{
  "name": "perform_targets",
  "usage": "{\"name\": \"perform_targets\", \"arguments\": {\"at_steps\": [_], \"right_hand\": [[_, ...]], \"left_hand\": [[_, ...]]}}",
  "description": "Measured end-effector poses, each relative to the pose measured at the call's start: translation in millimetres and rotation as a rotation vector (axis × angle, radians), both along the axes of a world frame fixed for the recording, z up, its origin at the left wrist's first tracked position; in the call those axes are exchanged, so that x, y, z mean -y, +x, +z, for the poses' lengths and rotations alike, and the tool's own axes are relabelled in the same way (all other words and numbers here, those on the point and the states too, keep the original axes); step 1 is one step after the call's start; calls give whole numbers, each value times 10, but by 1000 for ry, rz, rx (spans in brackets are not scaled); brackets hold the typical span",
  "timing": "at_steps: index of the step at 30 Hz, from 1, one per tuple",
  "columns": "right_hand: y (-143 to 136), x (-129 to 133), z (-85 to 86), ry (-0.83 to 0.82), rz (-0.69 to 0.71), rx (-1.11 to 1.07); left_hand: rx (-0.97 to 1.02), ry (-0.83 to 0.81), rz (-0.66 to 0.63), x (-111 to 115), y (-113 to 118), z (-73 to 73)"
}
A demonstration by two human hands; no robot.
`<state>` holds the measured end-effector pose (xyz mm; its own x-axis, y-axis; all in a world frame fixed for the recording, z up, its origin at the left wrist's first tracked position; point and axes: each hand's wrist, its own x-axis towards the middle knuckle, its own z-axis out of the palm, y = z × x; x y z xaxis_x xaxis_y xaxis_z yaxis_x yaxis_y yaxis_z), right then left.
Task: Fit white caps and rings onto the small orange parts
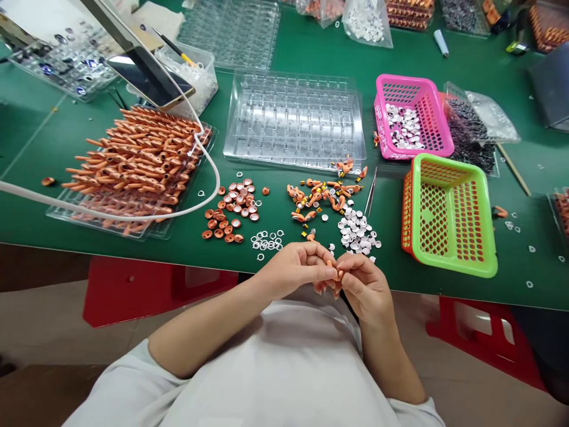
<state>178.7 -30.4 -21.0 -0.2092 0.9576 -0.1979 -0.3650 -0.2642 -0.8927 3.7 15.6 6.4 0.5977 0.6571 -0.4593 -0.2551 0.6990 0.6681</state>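
Note:
Close to my body, at the table's front edge, my left hand (306, 270) and my right hand (365, 289) meet with fingertips pinched together. Between them is a small orange plastic part (340, 274), mostly covered by the fingers. Just beyond my right hand lies a heap of white round caps (357, 231). Orange curved pieces with yellow bits (317, 194) are scattered ahead of my hands. To the left are orange round cups (237, 198) and thin white rings (267, 240). Metal tweezers (370, 193) rest beside the white caps.
A green basket (489, 237) stands on the right, with a pink basket (438, 133) of white caps behind it. A clear moulded tray (296, 118) lies at centre. Orange stick-like parts (142, 160) are piled at left, crossed by a white cable (213, 160) near a phone (153, 83).

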Motion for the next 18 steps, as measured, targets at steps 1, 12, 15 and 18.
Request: {"name": "perform_targets", "arguments": {"at_steps": [1,12,15,18], "right_hand": [[3,0,-5,9,4,1],[21,13,-37,25,35,-48],[15,9,-17,3,42,-73],[6,1,-8,-12,45,-75]], "left_hand": [[-4,5,0,-2,1,11],[-34,35,-2,4,-8,-7],[-40,46,0,7,-19,-4],[-43,46,3,6,-26,-2]]}}
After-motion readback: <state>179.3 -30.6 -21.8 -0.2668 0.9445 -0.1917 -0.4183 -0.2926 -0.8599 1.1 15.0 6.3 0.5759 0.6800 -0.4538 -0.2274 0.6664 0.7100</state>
